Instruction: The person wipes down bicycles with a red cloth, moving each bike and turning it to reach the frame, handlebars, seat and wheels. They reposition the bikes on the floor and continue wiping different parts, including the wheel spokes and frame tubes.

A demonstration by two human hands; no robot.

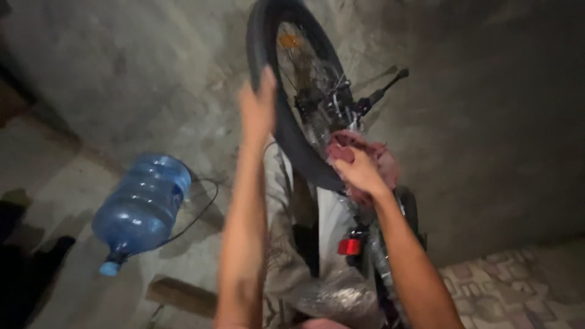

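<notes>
Bike wheel (292, 91) stood upright, centre of scene. Left hand (257, 106) clamped on the tyre's left edge; right hand (359, 172) closed on a reddish rag (381, 157) at the near rim. Likely stiff, light; grip the tyre, not spokes. Blue water jug (143, 204) lay left.

A black bicycle wheel (286, 91) stands upturned, with a crumpled pink rag (365, 155) pressed against its rim.
</notes>
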